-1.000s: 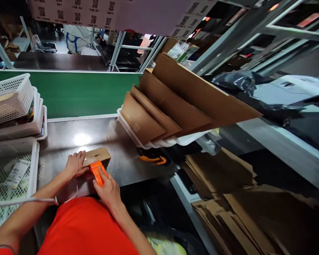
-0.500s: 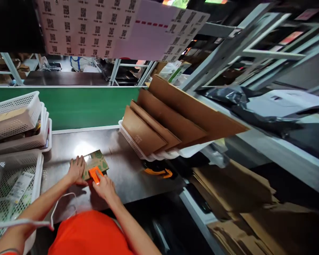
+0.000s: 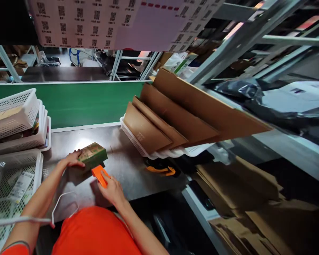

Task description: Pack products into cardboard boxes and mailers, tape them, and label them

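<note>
Two hands work apart: the left hand (image 3: 72, 159) clasps the left end of the patterned box (image 3: 93, 156) over the counter (image 3: 124, 177); the right hand (image 3: 112, 190) grips an orange tool (image 3: 99, 175). Half a second ago tool and box touched; now a gap separates them, so that contact seems over.

Tabletop (image 3: 130, 177) glossy metal; box (image 3: 93, 154) cardboard; handheld tool (image 3: 99, 174) smooth plastic.

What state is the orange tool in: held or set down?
Held: the right hand grips the orange tool, whose far end juts out toward the box. Whether tool and box touch, I cannot tell.
</note>
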Action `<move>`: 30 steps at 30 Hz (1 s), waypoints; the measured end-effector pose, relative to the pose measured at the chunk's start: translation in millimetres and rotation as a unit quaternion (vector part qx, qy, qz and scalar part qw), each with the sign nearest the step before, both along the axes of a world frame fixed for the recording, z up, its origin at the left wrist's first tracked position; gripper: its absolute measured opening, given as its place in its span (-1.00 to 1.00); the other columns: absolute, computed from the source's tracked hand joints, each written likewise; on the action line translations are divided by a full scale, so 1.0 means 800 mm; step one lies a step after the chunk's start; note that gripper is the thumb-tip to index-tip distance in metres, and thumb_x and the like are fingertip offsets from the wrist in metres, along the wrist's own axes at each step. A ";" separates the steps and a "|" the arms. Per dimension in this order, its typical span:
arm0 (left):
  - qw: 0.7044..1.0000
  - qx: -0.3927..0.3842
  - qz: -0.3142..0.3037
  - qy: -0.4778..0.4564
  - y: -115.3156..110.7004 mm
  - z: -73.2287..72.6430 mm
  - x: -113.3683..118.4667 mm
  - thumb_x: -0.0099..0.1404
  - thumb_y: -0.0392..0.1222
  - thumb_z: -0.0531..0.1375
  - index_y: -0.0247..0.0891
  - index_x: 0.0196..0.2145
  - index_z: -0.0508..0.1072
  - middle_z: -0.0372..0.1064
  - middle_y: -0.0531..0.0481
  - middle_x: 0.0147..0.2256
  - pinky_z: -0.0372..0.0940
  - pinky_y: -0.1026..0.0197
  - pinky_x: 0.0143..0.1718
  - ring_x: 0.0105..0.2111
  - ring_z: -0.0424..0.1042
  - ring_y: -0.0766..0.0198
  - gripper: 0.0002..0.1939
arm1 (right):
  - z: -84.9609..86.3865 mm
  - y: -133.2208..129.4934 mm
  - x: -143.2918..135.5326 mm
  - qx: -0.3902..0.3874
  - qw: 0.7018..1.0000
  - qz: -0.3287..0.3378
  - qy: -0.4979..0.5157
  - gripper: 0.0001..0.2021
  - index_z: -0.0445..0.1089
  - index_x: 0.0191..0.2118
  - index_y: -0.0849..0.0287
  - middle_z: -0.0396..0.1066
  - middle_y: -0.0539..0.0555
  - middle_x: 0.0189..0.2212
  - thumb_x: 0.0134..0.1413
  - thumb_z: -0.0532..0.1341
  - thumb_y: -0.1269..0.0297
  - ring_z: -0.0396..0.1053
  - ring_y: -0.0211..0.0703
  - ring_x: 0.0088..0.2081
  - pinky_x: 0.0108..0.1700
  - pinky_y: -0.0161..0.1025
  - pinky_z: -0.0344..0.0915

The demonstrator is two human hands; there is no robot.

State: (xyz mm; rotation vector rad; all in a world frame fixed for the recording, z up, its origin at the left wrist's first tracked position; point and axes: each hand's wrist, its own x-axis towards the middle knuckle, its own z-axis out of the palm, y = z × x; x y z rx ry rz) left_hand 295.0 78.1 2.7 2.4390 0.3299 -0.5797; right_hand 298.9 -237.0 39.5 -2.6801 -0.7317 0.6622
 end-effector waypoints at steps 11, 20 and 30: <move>0.942 0.324 0.022 -0.079 -0.037 0.018 0.007 0.32 0.07 0.30 -0.37 0.54 -0.01 -0.12 -0.54 0.52 0.22 -0.34 0.25 0.33 0.22 -0.38 0.01 | 0.042 0.130 0.074 0.020 0.999 0.037 -0.031 -0.36 0.26 0.46 -0.07 0.56 0.26 0.02 0.30 0.20 0.08 0.58 0.16 0.01 0.03 -0.07 0.41; 0.976 0.215 0.040 -0.015 0.034 0.045 0.051 0.33 0.24 0.31 -0.29 0.47 0.05 0.09 -0.44 0.45 0.27 -0.10 0.17 0.31 0.25 -0.30 -0.03 | -0.014 0.059 0.026 0.007 1.000 0.017 -0.007 -0.38 0.26 0.48 -0.02 0.54 0.26 0.03 0.37 0.18 0.06 0.59 0.10 -0.07 0.06 -0.10 0.43; 0.980 0.197 0.022 0.002 0.047 0.045 0.061 0.31 0.18 0.29 -0.28 0.51 -0.04 0.02 -0.43 0.49 0.26 -0.07 0.18 0.37 0.19 -0.31 0.02 | -0.018 0.142 0.074 -0.023 0.998 0.045 0.022 -0.44 0.31 0.42 0.11 0.56 0.36 0.05 0.37 0.19 0.15 0.57 0.21 0.04 0.05 -0.05 0.40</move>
